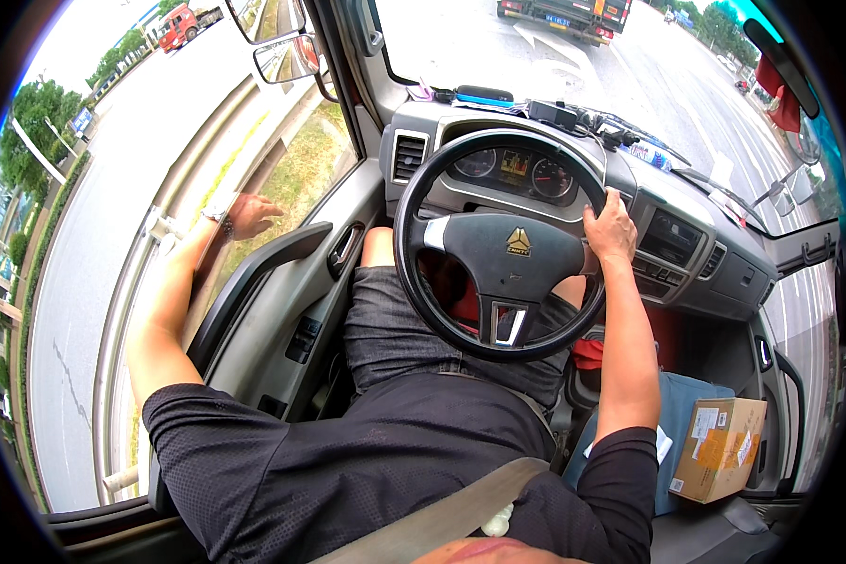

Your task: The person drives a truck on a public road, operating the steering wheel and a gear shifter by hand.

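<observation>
My right hand (611,230) grips the right side of the black steering wheel (451,141), with my arm reaching up from the lower right. Out at the open left side window, my left hand (252,214) hangs past the door (254,367) with fingers loosely apart and nothing in them; a wristwatch (218,214) is on that wrist. The instrument cluster (512,172) shows through the wheel. A seat belt (451,498) crosses my dark shirt.
A cardboard box (714,446) sits on the passenger side. Small devices and a bottle lie along the dashboard top (555,113). Ahead on the road is a truck (562,19); a red truck (179,28) is at upper left. A metal barrier (132,282) runs alongside the left.
</observation>
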`<action>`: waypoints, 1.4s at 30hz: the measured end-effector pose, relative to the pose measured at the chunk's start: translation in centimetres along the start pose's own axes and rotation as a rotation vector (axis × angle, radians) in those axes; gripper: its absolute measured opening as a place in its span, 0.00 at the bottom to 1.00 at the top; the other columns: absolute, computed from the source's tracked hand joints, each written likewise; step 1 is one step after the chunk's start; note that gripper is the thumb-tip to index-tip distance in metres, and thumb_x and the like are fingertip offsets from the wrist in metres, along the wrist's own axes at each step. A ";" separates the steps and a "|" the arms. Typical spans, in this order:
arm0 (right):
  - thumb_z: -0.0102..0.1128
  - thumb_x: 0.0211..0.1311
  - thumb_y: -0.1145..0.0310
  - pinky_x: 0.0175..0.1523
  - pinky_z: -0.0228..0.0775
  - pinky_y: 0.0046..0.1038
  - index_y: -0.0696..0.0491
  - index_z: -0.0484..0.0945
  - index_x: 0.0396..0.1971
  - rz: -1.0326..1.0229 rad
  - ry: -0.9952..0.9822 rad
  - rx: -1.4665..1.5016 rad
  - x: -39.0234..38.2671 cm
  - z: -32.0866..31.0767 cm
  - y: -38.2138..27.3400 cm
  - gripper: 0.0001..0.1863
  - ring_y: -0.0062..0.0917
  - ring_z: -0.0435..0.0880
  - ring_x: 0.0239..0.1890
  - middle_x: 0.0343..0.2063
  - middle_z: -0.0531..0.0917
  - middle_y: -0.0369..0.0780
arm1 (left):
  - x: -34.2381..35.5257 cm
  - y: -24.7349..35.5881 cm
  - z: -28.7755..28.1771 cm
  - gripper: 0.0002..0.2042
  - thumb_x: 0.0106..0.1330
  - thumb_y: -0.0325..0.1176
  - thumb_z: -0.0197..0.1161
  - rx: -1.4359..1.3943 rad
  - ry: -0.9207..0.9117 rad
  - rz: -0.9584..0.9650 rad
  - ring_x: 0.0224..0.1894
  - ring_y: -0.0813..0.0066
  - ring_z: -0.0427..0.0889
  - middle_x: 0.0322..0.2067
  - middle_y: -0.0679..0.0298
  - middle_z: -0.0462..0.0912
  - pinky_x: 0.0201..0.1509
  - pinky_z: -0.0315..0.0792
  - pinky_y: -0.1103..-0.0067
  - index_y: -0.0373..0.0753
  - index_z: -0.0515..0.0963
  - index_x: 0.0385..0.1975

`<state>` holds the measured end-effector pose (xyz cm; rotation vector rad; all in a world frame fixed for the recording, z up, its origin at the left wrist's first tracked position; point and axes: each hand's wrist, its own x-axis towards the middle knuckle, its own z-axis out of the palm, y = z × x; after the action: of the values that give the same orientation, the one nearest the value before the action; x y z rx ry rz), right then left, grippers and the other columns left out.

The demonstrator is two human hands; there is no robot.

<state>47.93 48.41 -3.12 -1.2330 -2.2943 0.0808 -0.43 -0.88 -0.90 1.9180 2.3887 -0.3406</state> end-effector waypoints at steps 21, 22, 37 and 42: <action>0.65 0.65 0.55 0.55 0.79 0.48 0.51 0.71 0.60 -0.007 0.014 0.005 0.0 0.1 0.0 0.28 0.51 0.86 0.51 0.52 0.84 0.49 | 0.0 0.3 -0.3 0.18 0.66 0.38 0.66 -0.015 -0.071 -0.054 0.50 0.54 0.86 0.48 0.55 0.87 0.56 0.80 0.62 0.46 0.83 0.56; 0.65 0.65 0.55 0.55 0.79 0.48 0.51 0.71 0.60 -0.001 0.007 0.004 0.0 0.0 0.0 0.28 0.51 0.86 0.51 0.52 0.84 0.49 | 0.2 0.6 -0.6 0.19 0.67 0.37 0.66 -0.016 -0.091 -0.061 0.51 0.53 0.86 0.49 0.54 0.87 0.58 0.80 0.62 0.45 0.82 0.57; 0.65 0.65 0.55 0.55 0.79 0.48 0.51 0.72 0.60 -0.006 0.009 0.015 0.0 0.2 0.0 0.27 0.50 0.86 0.51 0.52 0.84 0.49 | -0.3 -0.1 0.1 0.18 0.65 0.39 0.66 -0.016 -0.033 -0.025 0.48 0.56 0.87 0.45 0.56 0.88 0.51 0.80 0.62 0.46 0.83 0.54; 0.64 0.65 0.54 0.59 0.76 0.48 0.50 0.69 0.65 0.042 -0.059 0.013 0.0 -0.3 0.0 0.31 0.52 0.84 0.55 0.58 0.82 0.50 | 0.0 0.2 -0.3 0.17 0.65 0.39 0.66 -0.024 -0.035 -0.024 0.48 0.56 0.87 0.45 0.57 0.88 0.52 0.80 0.63 0.46 0.83 0.54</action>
<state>48.03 48.35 -2.81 -1.2884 -2.3145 0.1490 -0.21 -0.73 -0.67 1.8593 2.3848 -0.3428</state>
